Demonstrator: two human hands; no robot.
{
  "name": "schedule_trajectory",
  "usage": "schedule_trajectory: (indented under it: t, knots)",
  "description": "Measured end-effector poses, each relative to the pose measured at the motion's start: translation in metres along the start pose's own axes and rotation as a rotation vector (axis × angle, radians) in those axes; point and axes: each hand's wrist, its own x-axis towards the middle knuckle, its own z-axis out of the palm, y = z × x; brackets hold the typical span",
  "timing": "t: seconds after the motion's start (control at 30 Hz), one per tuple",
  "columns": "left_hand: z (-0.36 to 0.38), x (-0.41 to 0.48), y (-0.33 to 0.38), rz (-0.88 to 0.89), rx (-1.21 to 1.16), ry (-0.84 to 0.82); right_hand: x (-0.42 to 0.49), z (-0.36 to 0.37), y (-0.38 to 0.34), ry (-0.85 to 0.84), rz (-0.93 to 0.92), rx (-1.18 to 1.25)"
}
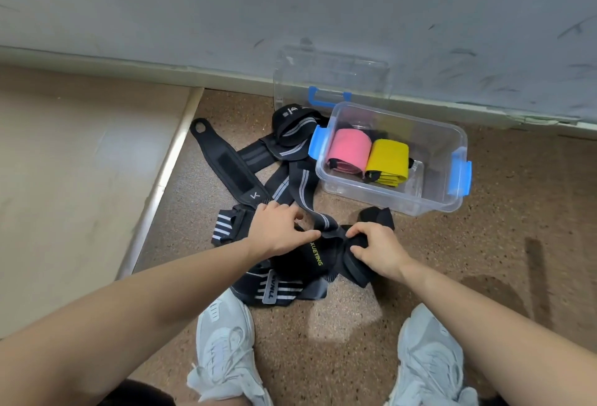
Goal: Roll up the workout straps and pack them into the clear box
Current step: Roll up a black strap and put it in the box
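A pile of black and grey workout straps [284,179] lies on the speckled floor. My right hand [376,249] grips a black strap [326,255] with yellow lettering at its folded right end. My left hand [279,228] presses down on the same strap at its left side, fingers spread over it. The clear box [429,202] with blue latches stands open behind and to the right, holding a pink roll [350,150] and a yellow roll [387,160] side by side.
The clear lid [329,76] with a blue handle leans against the grey wall behind the box. A raised beige platform [80,163] borders the floor on the left. My two pale sneakers [223,350] stand close below the straps.
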Motion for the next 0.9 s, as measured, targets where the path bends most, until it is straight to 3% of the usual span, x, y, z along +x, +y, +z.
schedule_trajectory:
  t: [0.1, 0.2, 0.33, 0.47, 0.57, 0.63, 0.73, 0.77, 0.83, 0.9]
  knots:
    - [0.011, 0.006, 0.022, -0.118, -0.213, -0.055, -0.004, 0.004, 0.002, 0.044, 0.009, 0.013]
    - [0.015, 0.013, 0.027, -0.24, -0.608, -0.059, -0.005, 0.006, -0.002, 0.116, -0.01, 0.026]
    - [0.002, 0.008, 0.028, -0.233, -1.104, -0.167, -0.004, 0.007, -0.015, 0.235, -0.053, 0.087]
    - [-0.017, 0.008, 0.018, -0.257, -1.133, -0.16, -0.001, 0.0, -0.025, 0.328, -0.13, 0.092]
    - [-0.037, 0.016, -0.006, -0.419, -1.143, 0.02, -0.001, -0.016, -0.024, 0.303, -0.13, 0.153]
    - [-0.054, 0.019, -0.028, -0.5, -0.991, 0.128, -0.003, -0.029, -0.021, 0.286, -0.113, 0.18]
    - [-0.082, 0.011, -0.042, -0.464, -0.35, 0.059, -0.008, -0.05, -0.028, 0.204, -0.127, 0.217]
    - [-0.091, 0.007, -0.038, -0.447, -0.258, 0.084, -0.01, -0.058, -0.034, 0.173, -0.145, 0.227]
    - [-0.106, 0.0, -0.024, -0.314, -0.305, 0.137, -0.017, -0.074, -0.048, 0.116, -0.179, 0.253]
    - [-0.119, -0.006, -0.003, -0.094, -0.524, 0.007, -0.028, -0.09, -0.06, 0.083, -0.214, 0.295]
